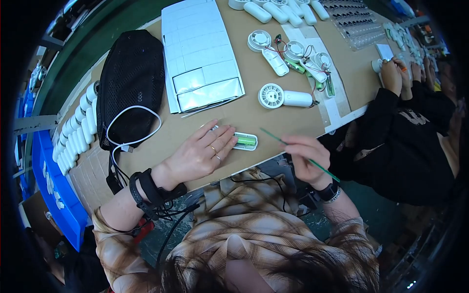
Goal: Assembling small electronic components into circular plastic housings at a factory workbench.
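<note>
Near the table's front edge lies a white handheld fan housing (250,147), its handle open to show a green battery cell (244,140). My left hand (198,152) lies over its other end, fingers together and holding it against the table; that end is mostly hidden. My right hand (309,158), just to the right, pinches a thin green stick (322,169) whose tip points toward the housing without touching it. Beyond it lies a white fan (271,96) with its handle pointing right. Several opened fans (295,50) with wires and green cells sit farther back.
A stack of white sheets (200,53) lies behind my left hand, beside a black mesh pouch (132,73) with a white cable (159,122). White fan parts (78,127) line the left side. At far right sit a clear tray (359,29) and a co-worker's hands (393,75).
</note>
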{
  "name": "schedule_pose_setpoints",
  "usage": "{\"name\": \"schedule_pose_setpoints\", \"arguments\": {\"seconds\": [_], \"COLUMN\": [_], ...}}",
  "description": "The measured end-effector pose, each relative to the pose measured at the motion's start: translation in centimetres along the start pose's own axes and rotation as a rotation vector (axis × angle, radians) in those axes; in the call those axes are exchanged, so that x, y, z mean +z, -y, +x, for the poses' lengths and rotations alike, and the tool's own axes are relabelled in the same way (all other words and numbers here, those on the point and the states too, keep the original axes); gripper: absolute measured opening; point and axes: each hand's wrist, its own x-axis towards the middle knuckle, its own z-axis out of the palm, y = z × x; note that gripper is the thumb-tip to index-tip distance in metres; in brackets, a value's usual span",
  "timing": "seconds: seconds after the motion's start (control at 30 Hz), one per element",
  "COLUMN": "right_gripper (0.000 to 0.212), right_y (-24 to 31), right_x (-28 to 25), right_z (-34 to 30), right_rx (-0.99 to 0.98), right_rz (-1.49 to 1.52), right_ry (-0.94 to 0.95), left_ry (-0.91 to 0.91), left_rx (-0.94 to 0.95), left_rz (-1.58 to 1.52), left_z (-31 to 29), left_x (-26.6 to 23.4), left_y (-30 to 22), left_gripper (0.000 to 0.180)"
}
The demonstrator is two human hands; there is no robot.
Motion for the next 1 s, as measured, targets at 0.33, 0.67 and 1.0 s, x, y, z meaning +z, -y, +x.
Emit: {"name": "schedule_pose_setpoints", "arguments": {"seconds": [0.33,0.67,1.0], "right_gripper": [0.046,0.025,0.027], "right_y": [-2.3,-4.2,-4.3], "right_x": [-0.1,-5.6,-5.3], "right_z": [3.0,7.8,17.5], "right_rx": [-0.036,0.156,0.506], "right_rz": [-0.375,-0.406,-0.155], "right_ry": [0.197,-0.200,0.324], "left_ry": [0.027,0.083,0.084], "left_rx": [0.043,0.024,-0.041], "left_rz": [0.056,0.028,0.021], "left_z": [0.2,0.4,1.3], "left_x": [-0.7,-1.4,-1.4], "left_y": [0.1,0.1,-0.4], "left_gripper": [0.044,0.042,0.034]}}
